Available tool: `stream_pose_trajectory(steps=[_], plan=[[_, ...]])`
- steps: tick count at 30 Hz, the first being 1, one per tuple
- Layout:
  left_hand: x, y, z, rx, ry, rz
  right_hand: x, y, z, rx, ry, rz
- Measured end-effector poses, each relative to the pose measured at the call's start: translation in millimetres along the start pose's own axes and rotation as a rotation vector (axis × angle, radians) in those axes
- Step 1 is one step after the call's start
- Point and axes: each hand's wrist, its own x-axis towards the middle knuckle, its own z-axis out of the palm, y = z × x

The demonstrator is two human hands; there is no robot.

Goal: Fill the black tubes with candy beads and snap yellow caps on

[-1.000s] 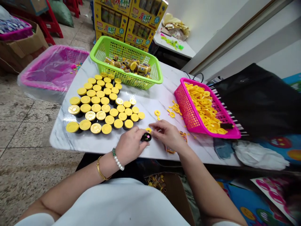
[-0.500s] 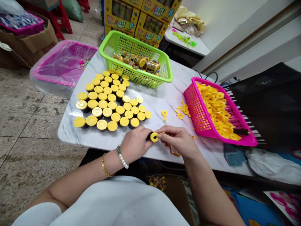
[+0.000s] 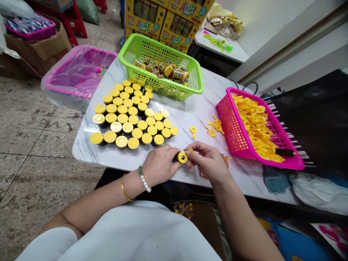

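Note:
My left hand [image 3: 160, 164] is closed around a small dark jar [image 3: 179, 158] near the table's front edge. The jar lies tilted, its yellow end with a round dark hole turned toward my right hand. Thumb and forefinger of my right hand [image 3: 208, 161] pinch a small yellow plastic piece [image 3: 191, 149] right beside that end; most of it is hidden by the fingers. To the left, several dark jars with yellow lids [image 3: 128, 127] stand upright in close rows. A loose yellow wand with a ring end [image 3: 193, 131] lies beyond my right hand.
A green basket [image 3: 163, 87] with small labelled bottles stands at the back. On the right, a pink basket [image 3: 231, 127] holds yellow ringed pieces, with more loose ones [image 3: 216, 125] beside it. A plastic-lined pink basket [image 3: 70, 78] sits off the table's left side.
The whole view has shifted slightly, so things sit further right. My right fingers have drawn back a little from the jar's hole, which shows more fully now. The left hand keeps its grip.

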Motion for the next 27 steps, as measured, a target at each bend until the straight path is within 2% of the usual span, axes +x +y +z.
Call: stream_pose_trajectory(steps=[6,16,22,27], plan=[[-1.3,0.9,1.6,-0.006,0.035,-0.02,-4.0,-2.7,2.0,0.024,-0.095,0.007],[-1.0,1.1,2.4,0.081,-0.02,-0.002,3.6,0.3,0.9,0.167,-0.098,0.106],[-2.0,-1.2,4.4,0.138,-0.042,0.018,2.8,-0.9,5.4,0.171,-0.048,0.061],[-0.1,-1.6,1.6,0.104,-0.075,0.016,3.1,0.4,5.9,0.168,-0.063,0.07]])
